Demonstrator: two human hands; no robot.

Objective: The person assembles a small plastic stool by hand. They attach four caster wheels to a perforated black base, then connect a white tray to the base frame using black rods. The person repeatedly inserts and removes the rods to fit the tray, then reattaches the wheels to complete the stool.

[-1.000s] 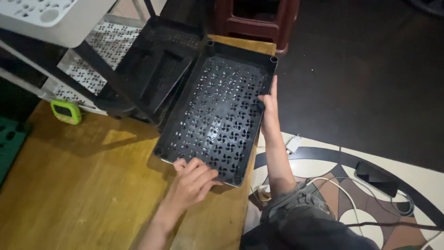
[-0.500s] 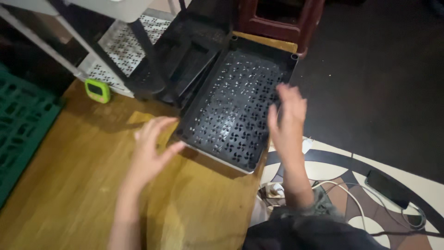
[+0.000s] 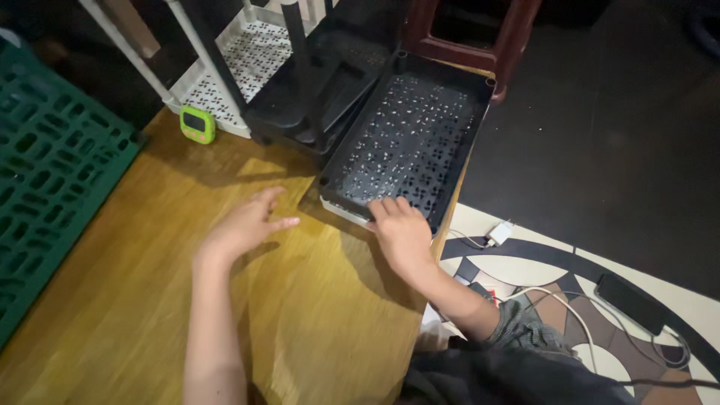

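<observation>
Black perforated tray [image 3: 409, 142] sits at the far right corner of the wooden table [image 3: 150, 315], tilted a bit, with its near end sticking past the table edge toward the floor side. The right hand [image 3: 403, 234] lies on that near rim, fingers flat and curled over the lip, pressing on it rather than pinching it. The left hand [image 3: 244, 225] floats just above the tabletop to the left of the tray, fingers loosely spread, holding nothing.

What worries me: the tray looks like it hangs partly off the corner, so a shove from the right hand with no support on the other side could tip or slide it off, down onto the charger and cables [image 3: 499, 232] lying on the patterned floor below. It's also jammed right against the black shelf unit [image 3: 315, 97], so it could snag on a leg.

Contents, as far as I can see: the tray is empty, just rows of cut-out holes. The green crate [image 3: 45, 180] on the left looks empty too, though only part of it shows. A white perforated shelf [image 3: 255, 45] stands behind, with a little green timer [image 3: 197, 124] on the table just beside it.
</observation>
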